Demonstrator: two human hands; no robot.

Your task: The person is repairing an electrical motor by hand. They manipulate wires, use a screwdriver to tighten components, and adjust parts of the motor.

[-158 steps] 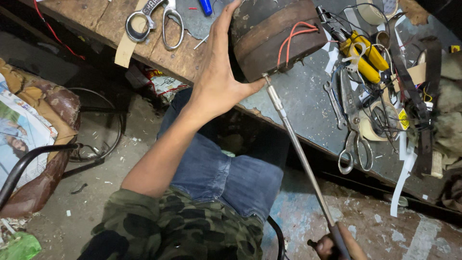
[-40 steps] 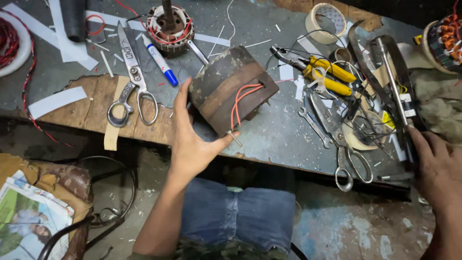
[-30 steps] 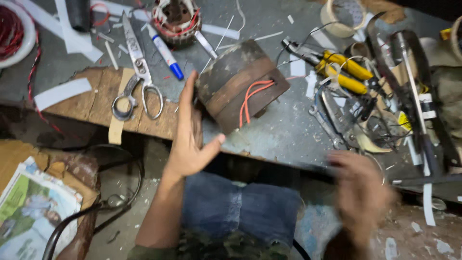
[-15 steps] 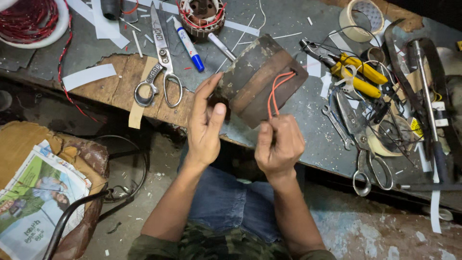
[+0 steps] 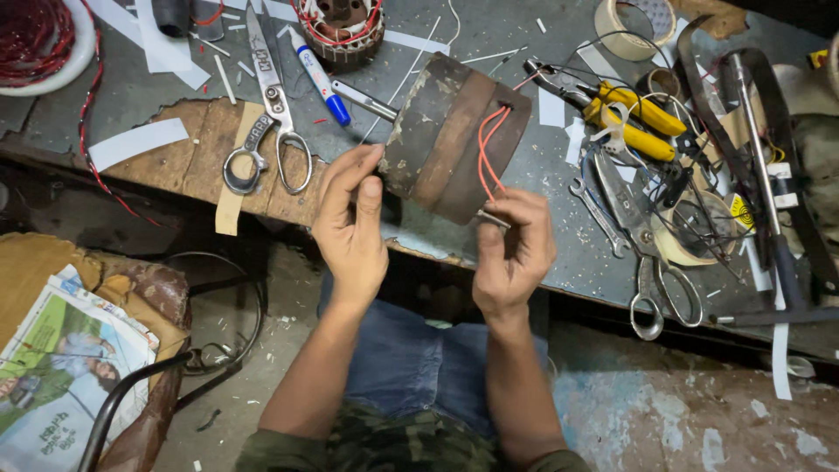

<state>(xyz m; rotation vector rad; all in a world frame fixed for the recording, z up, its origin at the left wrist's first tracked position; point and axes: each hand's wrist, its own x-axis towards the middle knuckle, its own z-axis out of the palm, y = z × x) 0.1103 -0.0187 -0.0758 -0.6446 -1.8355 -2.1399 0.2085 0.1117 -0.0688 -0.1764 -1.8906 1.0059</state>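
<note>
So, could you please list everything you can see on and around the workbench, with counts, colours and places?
motor housing: one, rusty brown with orange wires, bench edge, centre.
large scissors: one, steel, left of the housing.
marker: one, white with blue cap, beside those scissors.
wound stator: one, red windings, top centre.
pliers: yellow handles, right of the housing.
second scissors: one, steel, right bench edge.
tape roll: one, beige, top right.
newspaper: one, colour print, lower left.
left hand: steadies the housing's left end.
right hand: pinches a small metal piece at the housing's lower edge.
</note>
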